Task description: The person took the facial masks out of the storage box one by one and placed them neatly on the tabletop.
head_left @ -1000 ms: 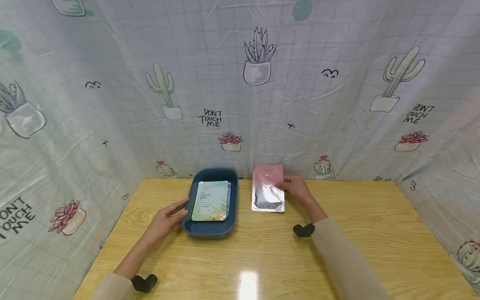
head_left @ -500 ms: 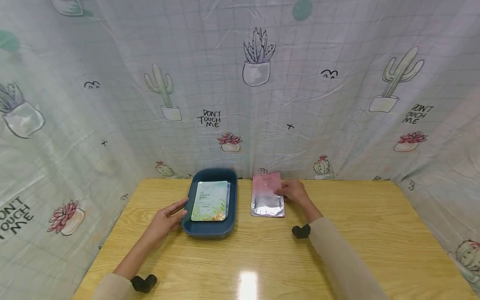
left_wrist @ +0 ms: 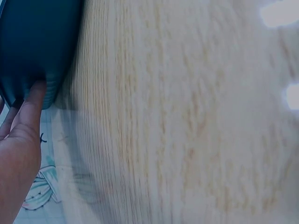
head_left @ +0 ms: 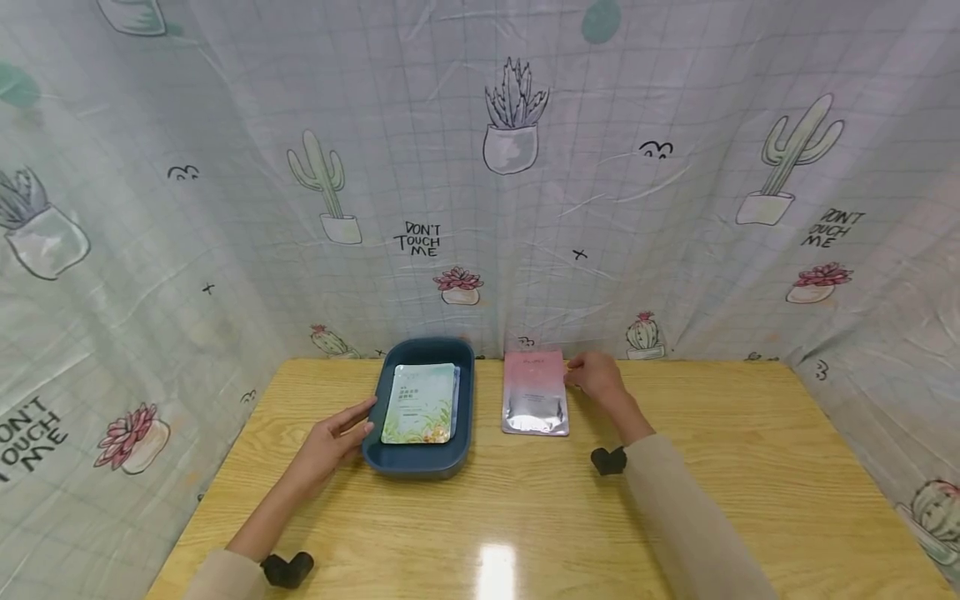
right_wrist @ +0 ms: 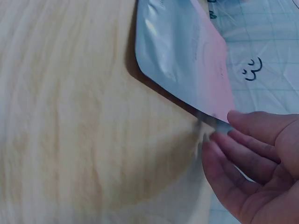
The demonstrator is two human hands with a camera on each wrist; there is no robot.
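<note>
My left hand (head_left: 330,442) touches the left side of a dark blue plastic tray (head_left: 412,460), its fingers extended along the wall. In the left wrist view a fingertip presses the outside of that wall. Inside the tray lies a pale green sheet-mask packet (head_left: 418,404) with a leafy print, on top of at least one other packet. Right of the tray a pink and silver sachet (head_left: 534,387) lies on the tabletop. My right hand (head_left: 598,382) is at its upper right edge. The right wrist view shows loosely bent fingers, apart, close to the sachet's corner (right_wrist: 219,105).
A pale wooden table (head_left: 525,508) carries everything. Directly behind its back edge hangs a white curtain (head_left: 570,192) printed with cacti, which also runs along both sides. A bright reflection shows on the front of the tabletop.
The pink sachet has come down and slightly nearer to me, onto the table. My right hand has let go of it and shifted right. The left hand and tray stay put.
</note>
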